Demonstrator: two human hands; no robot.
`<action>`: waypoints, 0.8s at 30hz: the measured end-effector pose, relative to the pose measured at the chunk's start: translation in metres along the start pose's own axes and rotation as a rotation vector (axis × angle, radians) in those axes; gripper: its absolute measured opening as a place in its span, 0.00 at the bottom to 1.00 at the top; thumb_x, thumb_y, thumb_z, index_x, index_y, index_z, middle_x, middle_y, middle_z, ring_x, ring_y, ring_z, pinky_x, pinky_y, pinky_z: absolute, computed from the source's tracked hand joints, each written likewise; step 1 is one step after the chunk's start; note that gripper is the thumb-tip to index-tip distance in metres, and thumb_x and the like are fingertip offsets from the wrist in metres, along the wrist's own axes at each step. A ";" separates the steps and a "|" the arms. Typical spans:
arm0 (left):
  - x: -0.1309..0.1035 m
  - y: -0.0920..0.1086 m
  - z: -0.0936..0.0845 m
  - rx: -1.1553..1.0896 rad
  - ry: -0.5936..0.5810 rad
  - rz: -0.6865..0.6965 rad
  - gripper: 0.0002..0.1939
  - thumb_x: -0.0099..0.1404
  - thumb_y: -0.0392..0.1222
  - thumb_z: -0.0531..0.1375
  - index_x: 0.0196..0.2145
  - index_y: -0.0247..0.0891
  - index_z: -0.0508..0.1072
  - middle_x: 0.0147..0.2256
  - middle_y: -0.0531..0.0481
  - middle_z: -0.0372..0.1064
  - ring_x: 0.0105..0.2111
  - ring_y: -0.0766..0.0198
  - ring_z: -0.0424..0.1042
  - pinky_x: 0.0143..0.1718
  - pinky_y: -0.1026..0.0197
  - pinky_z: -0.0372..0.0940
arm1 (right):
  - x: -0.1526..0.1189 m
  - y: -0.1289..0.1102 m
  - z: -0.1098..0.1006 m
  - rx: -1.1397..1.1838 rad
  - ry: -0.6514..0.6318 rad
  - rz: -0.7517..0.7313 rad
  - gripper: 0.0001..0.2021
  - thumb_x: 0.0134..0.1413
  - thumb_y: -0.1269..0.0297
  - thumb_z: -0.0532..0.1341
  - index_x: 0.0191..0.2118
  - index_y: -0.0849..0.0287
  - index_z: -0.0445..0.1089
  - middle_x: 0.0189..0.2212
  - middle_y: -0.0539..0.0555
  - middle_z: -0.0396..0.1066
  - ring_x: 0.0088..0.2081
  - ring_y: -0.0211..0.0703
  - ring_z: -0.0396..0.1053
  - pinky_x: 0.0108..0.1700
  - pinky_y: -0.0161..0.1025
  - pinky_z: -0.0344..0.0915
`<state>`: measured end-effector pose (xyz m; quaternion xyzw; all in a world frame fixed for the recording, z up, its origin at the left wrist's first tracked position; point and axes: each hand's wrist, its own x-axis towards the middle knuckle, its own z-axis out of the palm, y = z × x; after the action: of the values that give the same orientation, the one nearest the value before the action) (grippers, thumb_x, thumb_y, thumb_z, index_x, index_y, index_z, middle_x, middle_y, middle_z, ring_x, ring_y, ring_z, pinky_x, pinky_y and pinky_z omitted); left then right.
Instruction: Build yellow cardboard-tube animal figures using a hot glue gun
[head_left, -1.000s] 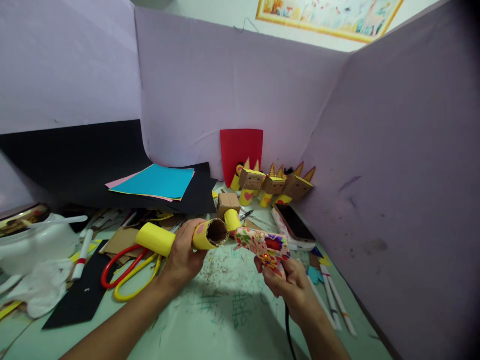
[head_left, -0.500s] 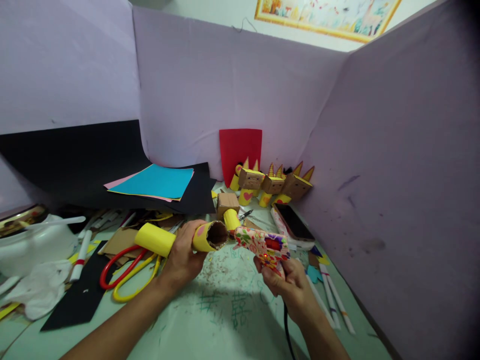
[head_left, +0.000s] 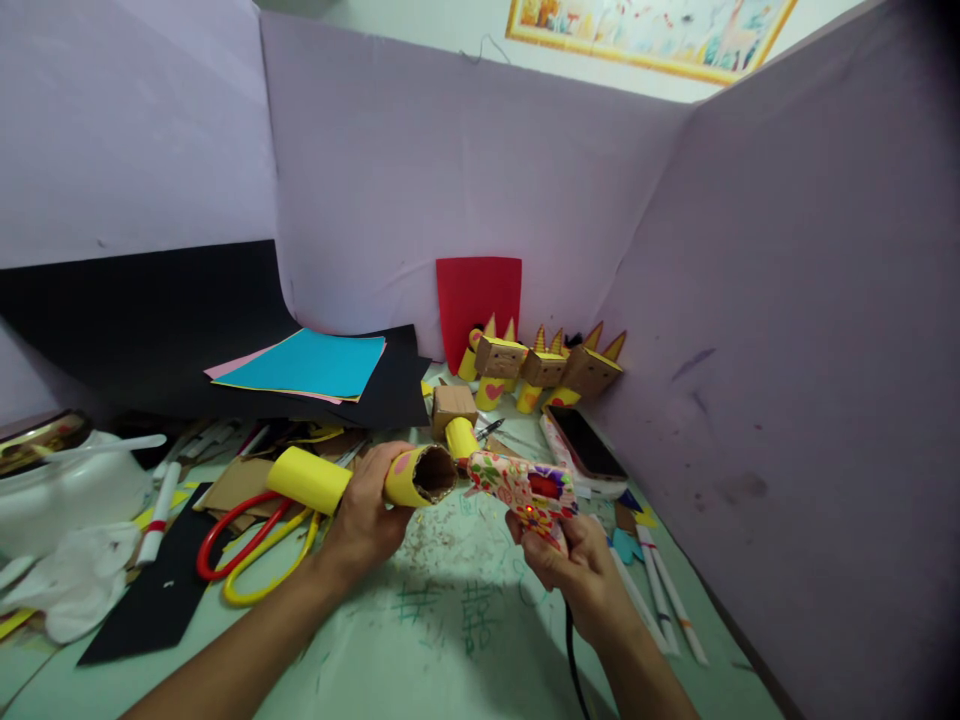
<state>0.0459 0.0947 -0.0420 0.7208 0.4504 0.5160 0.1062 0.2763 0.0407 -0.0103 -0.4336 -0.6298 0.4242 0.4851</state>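
My left hand [head_left: 369, 510] is wrapped round a yellow cardboard tube [head_left: 409, 478] whose open brown end faces right. Another yellow tube [head_left: 307, 478] lies just left of that hand; whether the fingers touch it is unclear. In my right hand [head_left: 574, 560] is a flower-patterned glue gun [head_left: 521, 488], with a small red light lit and its nozzle at the rim of the held tube. Behind them, a brown cardboard box [head_left: 454, 408] rests against a short yellow tube [head_left: 461, 438].
Red-and-yellow-handled scissors [head_left: 262, 575] and black paper strips lie left. Several cardboard figures [head_left: 544, 368] stand before a red sheet [head_left: 478, 300]. A phone [head_left: 587, 443] and markers [head_left: 664, 590] are right. Coloured paper [head_left: 307, 362] lies at the back. Purple panels surround the table.
The whole view has shifted very slightly. Both hands keep their hold on the tube and the glue gun, with the nozzle still at the tube's rim.
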 end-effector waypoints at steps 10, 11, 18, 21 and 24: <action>-0.003 0.007 0.007 -0.065 0.035 -0.231 0.26 0.56 0.41 0.61 0.52 0.38 0.61 0.48 0.41 0.66 0.49 0.51 0.67 0.50 0.46 0.61 | 0.008 0.010 0.022 0.561 0.313 0.141 0.17 0.47 0.52 0.66 0.35 0.60 0.70 0.17 0.46 0.64 0.18 0.31 0.57 0.19 0.30 0.55; -0.004 0.010 0.009 -0.074 0.043 -0.265 0.29 0.56 0.42 0.61 0.54 0.38 0.59 0.50 0.40 0.65 0.50 0.49 0.66 0.51 0.44 0.60 | 0.010 0.010 0.028 0.630 0.349 0.164 0.18 0.44 0.54 0.69 0.38 0.60 0.70 0.23 0.48 0.70 0.22 0.33 0.64 0.23 0.30 0.62; -0.024 0.030 0.026 -0.240 -0.108 -0.288 0.34 0.64 0.47 0.54 0.63 0.39 0.45 0.61 0.36 0.50 0.62 0.48 0.50 0.60 0.41 0.48 | 0.015 0.004 0.068 0.861 0.290 0.173 0.26 0.38 0.67 0.72 0.47 0.60 0.67 0.47 0.58 0.73 0.50 0.53 0.70 0.48 0.45 0.69; -0.028 0.037 0.026 -0.291 -0.168 -0.276 0.31 0.65 0.47 0.51 0.63 0.38 0.48 0.62 0.36 0.49 0.63 0.49 0.49 0.61 0.42 0.47 | 0.019 0.004 0.069 0.832 0.298 0.135 0.23 0.42 0.68 0.70 0.47 0.59 0.67 0.45 0.56 0.74 0.47 0.49 0.72 0.47 0.43 0.69; -0.026 0.040 0.023 -0.360 -0.223 -0.294 0.24 0.65 0.48 0.51 0.56 0.37 0.59 0.56 0.37 0.59 0.57 0.49 0.60 0.57 0.44 0.56 | 0.022 0.008 0.062 0.810 0.355 0.111 0.21 0.40 0.67 0.70 0.43 0.59 0.69 0.39 0.52 0.76 0.40 0.45 0.73 0.44 0.41 0.69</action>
<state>0.0858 0.0594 -0.0440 0.6695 0.4370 0.4841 0.3557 0.2133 0.0564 -0.0231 -0.3077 -0.2955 0.5813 0.6929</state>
